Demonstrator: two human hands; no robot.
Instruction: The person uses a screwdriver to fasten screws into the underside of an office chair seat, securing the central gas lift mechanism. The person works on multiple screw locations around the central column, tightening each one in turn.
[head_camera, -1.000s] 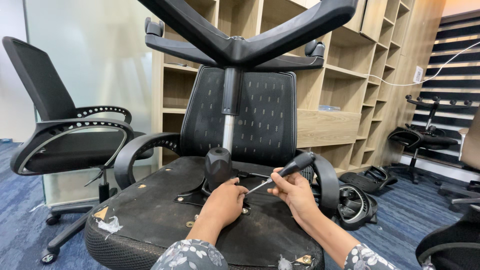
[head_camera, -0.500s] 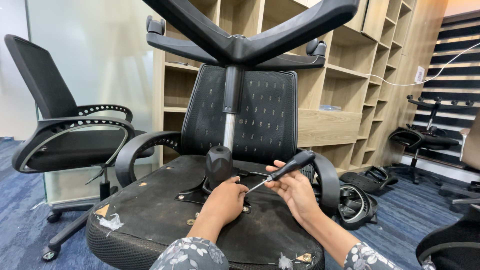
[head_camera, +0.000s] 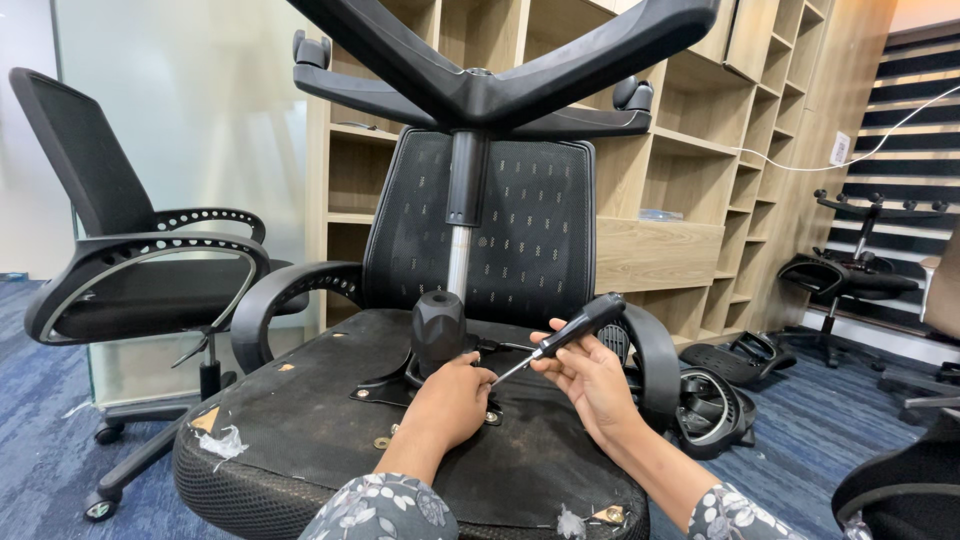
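Observation:
An office chair lies upside down in front of me, its black seat underside (head_camera: 330, 440) facing up and its star base (head_camera: 480, 85) high above on a chrome column (head_camera: 458, 270). My right hand (head_camera: 590, 385) grips a screwdriver (head_camera: 570, 330) with a black handle; its tip points down-left toward the metal mechanism plate (head_camera: 400, 385). My left hand (head_camera: 450, 405) rests on that plate beside the screwdriver tip, fingers curled at the tip. The black column cover (head_camera: 438, 330) stands just left of both hands.
A second black mesh chair (head_camera: 130, 270) stands upright at left. Wooden shelving (head_camera: 720, 150) fills the wall behind. Loose armrests and chair parts (head_camera: 725, 395) lie on the blue carpet at right, with another overturned chair (head_camera: 850, 260) farther back and a black seat (head_camera: 900, 490) at bottom right.
The screwdriver has tilted a little, its handle rising, while my left hand stays at the tip on the plate. The view shifted slightly.

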